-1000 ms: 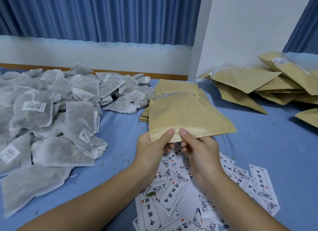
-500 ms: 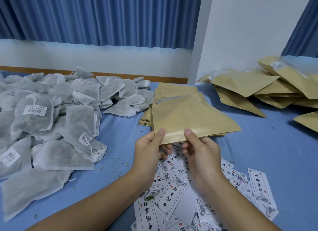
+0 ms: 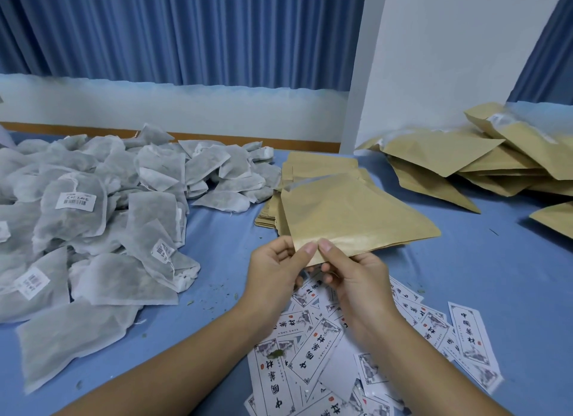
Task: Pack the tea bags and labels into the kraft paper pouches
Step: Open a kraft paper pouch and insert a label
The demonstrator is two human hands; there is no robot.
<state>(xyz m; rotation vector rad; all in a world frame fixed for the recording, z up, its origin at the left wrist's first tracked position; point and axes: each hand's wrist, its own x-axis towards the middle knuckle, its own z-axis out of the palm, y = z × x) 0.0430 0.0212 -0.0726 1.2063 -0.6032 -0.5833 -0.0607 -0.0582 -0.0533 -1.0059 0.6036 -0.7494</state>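
Your left hand [image 3: 273,267] and right hand [image 3: 356,279] pinch the near edge of one flat tan kraft paper pouch [image 3: 350,217], fingers clamped on it, above scattered white printed labels [image 3: 310,347].

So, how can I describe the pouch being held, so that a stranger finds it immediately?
Start at the blue table, between the grey tea bags on the left and the filled pouches on the right. In the middle lies a flat pouch stack. The held pouch is just in front of it, the only one pinched by both hands, left and right.
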